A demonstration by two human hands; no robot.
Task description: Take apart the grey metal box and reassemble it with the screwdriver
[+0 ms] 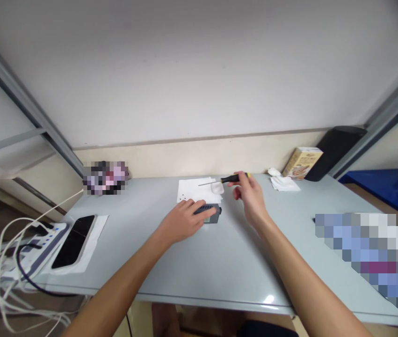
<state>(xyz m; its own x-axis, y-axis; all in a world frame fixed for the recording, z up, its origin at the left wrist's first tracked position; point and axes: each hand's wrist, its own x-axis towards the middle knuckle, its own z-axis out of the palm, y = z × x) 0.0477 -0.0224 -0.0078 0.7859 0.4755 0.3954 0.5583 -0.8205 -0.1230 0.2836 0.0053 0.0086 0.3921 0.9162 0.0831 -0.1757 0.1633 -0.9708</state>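
Note:
My left hand (pixel 184 219) rests on a small dark grey box-shaped device (pixel 210 213) in the middle of the grey table (pixel 220 262), fingers laid over its left end. My right hand (pixel 250 194) is raised just right of the device and is closed on a screwdriver (pixel 227 179) with a black and yellow handle. Its metal shaft points left, above a sheet of white paper (pixel 195 191). A small white object (pixel 217 187) lies on that paper beneath the shaft.
A black phone (pixel 74 240) lies on white paper at the left, beside a white power strip (pixel 40 243) with tangled cables. At the back right are crumpled white tissue (pixel 283 181), a small cardboard box (pixel 302 163) and a black object (pixel 335 150) leaning on the wall.

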